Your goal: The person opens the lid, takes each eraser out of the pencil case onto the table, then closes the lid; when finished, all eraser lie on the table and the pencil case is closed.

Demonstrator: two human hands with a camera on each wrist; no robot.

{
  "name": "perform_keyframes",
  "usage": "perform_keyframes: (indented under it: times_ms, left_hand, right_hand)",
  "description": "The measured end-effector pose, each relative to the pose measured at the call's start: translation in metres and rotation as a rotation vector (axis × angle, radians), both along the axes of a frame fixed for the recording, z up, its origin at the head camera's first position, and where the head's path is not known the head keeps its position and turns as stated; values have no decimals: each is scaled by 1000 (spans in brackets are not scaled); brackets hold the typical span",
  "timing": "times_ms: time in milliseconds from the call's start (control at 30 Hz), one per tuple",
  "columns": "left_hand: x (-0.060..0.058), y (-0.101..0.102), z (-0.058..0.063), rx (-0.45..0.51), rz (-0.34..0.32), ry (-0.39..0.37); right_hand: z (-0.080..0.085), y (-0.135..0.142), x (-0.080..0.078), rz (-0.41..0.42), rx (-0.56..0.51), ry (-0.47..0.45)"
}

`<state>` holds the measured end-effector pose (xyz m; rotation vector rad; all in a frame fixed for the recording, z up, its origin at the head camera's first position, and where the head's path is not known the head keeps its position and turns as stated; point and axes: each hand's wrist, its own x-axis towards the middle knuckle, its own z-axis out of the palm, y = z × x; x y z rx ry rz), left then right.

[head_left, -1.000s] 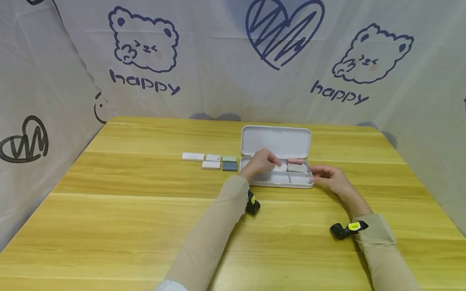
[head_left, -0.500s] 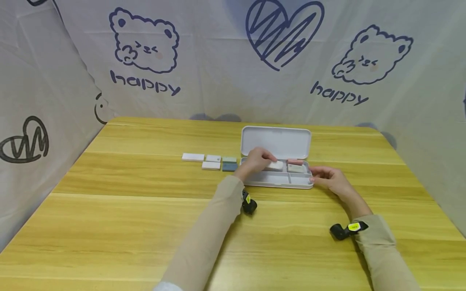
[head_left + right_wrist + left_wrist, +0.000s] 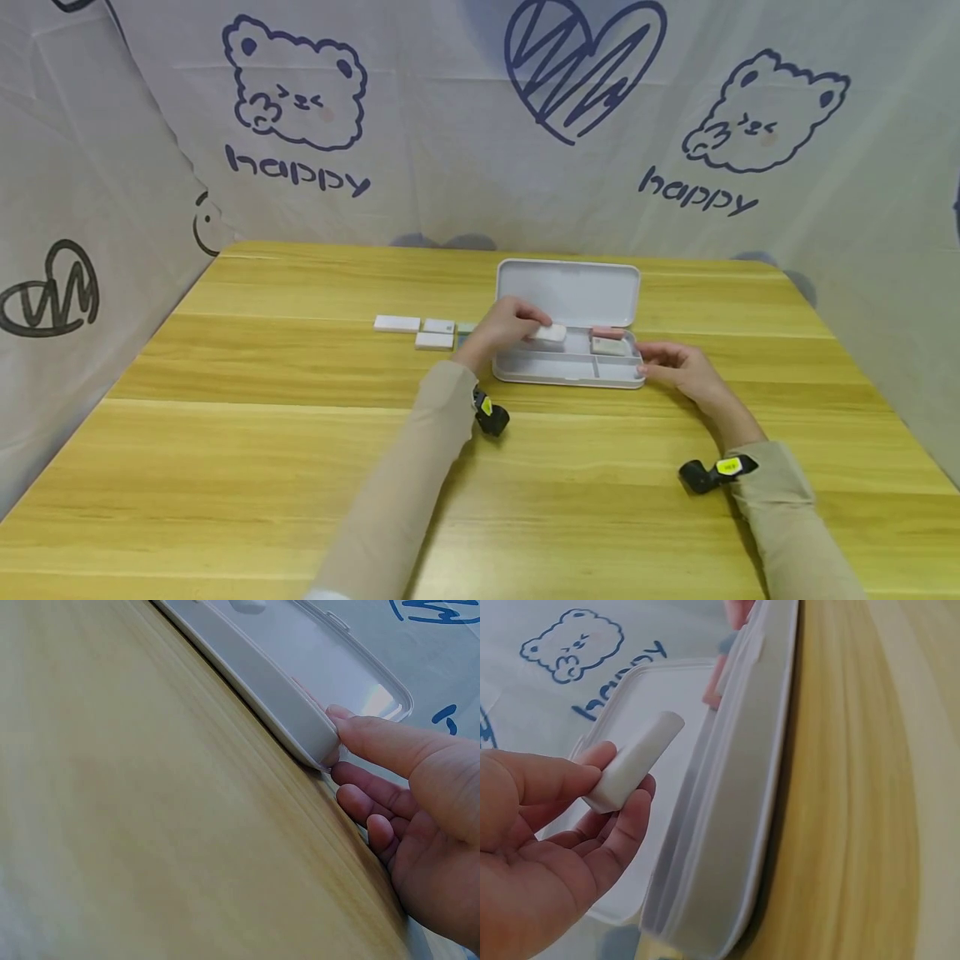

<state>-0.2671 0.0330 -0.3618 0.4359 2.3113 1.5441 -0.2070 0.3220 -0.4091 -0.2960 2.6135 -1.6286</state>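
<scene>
Holding a white block (image 3: pixel 552 333) over an open white case (image 3: pixel 543 365)

The left hand (image 3: pixel 504 327) grasps the white block between thumb and fingers, right of centre in the head view, over the left part of the case's rear compartment. In the left wrist view, the block appears at left of centre, in front of the raised lid (image 3: pixel 570 292).

The right hand (image 3: pixel 688 372) grips the case's right end, thumb and fingertips at the corner; the right wrist view shows this at the right of the frame. A pink block (image 3: pixel 607 332) lies in the rear compartment at its right, a grey-green block (image 3: pixel 611 346) just in front of it.

On the wooden table (image 3: pixel 262 467), left of the case, lie three white pieces (image 3: pixel 397 323); beside them, a green piece (image 3: pixel 465 328) and a blue piece (image 3: pixel 461 341) are partly hidden by the left hand. A cloth (image 3: pixel 442 125) with bear drawings fills the upper frame.
</scene>
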Motion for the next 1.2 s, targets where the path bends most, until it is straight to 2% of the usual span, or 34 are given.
perform_keyframes:
  times_ms: [200,433,700,1067,1200]
  left_hand:
    - [-1,-16,2,64,20,-23]
    - [0,-39,5,58,44,-27]
    - [-2,-60,7,108,61,-45]
    - [-4,-93,9,40,82,-9]
    - [-3,-105,9,47,99,-14]
  right_hand:
    - [0,0,-1,3,-2,5]
    - [1,0,-1,3,2,6]
    - [1,-1,-1,-16,28,-10]
    - [0,0,-1,-10,16,-18]
    - [1,0,0,-10,17,-10]
